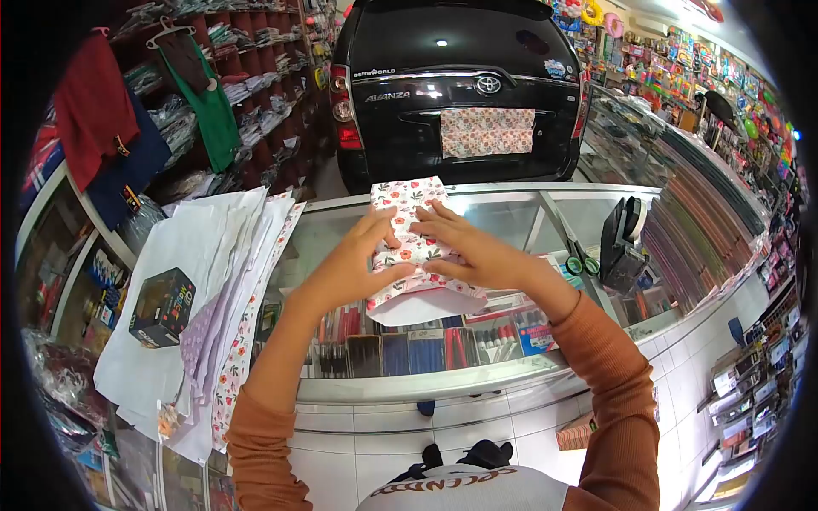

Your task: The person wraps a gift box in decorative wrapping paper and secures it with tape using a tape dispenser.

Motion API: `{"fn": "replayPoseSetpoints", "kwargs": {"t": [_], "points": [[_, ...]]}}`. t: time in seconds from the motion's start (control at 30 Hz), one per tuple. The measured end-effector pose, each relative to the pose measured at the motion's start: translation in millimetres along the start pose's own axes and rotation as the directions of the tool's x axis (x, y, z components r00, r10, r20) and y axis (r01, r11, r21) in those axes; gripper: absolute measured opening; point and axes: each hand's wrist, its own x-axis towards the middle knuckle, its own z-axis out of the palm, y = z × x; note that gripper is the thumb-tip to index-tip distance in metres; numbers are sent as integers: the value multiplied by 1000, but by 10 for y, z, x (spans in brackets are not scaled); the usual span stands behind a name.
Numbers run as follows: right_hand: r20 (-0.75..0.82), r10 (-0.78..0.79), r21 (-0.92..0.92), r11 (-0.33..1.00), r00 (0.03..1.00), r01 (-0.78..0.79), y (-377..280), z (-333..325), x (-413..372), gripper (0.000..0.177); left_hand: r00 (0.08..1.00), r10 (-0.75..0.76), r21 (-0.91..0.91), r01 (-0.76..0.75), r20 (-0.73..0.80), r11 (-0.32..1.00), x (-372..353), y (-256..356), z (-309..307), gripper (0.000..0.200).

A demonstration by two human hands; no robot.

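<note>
A sheet of white wrapping paper with red and orange flowers (400, 198) lies folded on the glass counter; whatever it may enclose is hidden. Its near edge flares out, and the plain white underside (426, 308) shows. My left hand (362, 255) rests on the left side of the paper, thumb and fingers apart. On the right side my right hand (464, 247) lies with its fingers spread over the print. The two thumbs come close together near the middle. To the right are scissors with green-and-black handles (583, 261) and a black tape dispenser (624, 247).
Stacked paper sheets (170, 221) lie at the left, with a small black box (162, 308) on top. Under the glass counter (503, 375) are pens and other stationery. Beyond it stands a black car (460, 51). Flat packs (707, 204) are piled at the right.
</note>
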Motion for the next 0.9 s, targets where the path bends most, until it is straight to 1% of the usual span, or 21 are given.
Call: {"fn": "replayPoseSetpoints", "kwargs": {"t": [0.1,0.17,0.23,0.33,0.5,0.6,0.63,0.7,0.73,0.8,0.83,0.87,0.9], "points": [[-77,-73,-66,996,994,68,36,88,-15,60,998,-26,-58,23,-49,998,-42,-55,147,38],[-88,-43,-121,992,995,33,-4,112,-10,60,996,-16,-72,10,-88,997,-68,-105,234,42],[-117,-30,-157,988,993,12,-19,155,-10,59,986,43,4,-43,-164,999,-88,-111,303,63],[-176,-50,-189,982,983,16,-44,202,-4,56,984,42,32,-37,-172,999,-104,-58,314,59],[-221,-80,-223,974,972,29,-75,221,-15,53,962,90,143,-54,-257,988,-134,18,314,47],[-281,-52,-189,982,958,-3,-68,279,-58,52,935,118,177,-61,-333,982,-129,-3,381,42],[-331,-21,-144,989,944,-29,-97,300,-75,51,925,128,186,-64,-358,980,-126,-10,390,40],[-425,47,-48,996,904,-74,-171,328,-96,50,954,57,222,10,-293,975,-116,99,288,30],[-401,27,-99,992,915,-73,-176,328,-109,49,965,20,241,46,-263,969,-94,151,230,26],[-356,-8,-201,977,935,-68,-163,330,-118,47,978,-186,185,200,-93,962,97,123,-1,26],[-359,-7,-184,981,933,-64,-162,330,-117,46,960,-281,167,277,-3,946,221,90,-112,27],[-361,-5,-168,984,932,-60,-165,333,-111,45,979,-136,112,154,-151,982,342,-36,-97,26],[-363,-4,-155,986,932,-57,-161,336,-107,43,970,-13,116,43,-243,992,513,-240,4,27]]}}
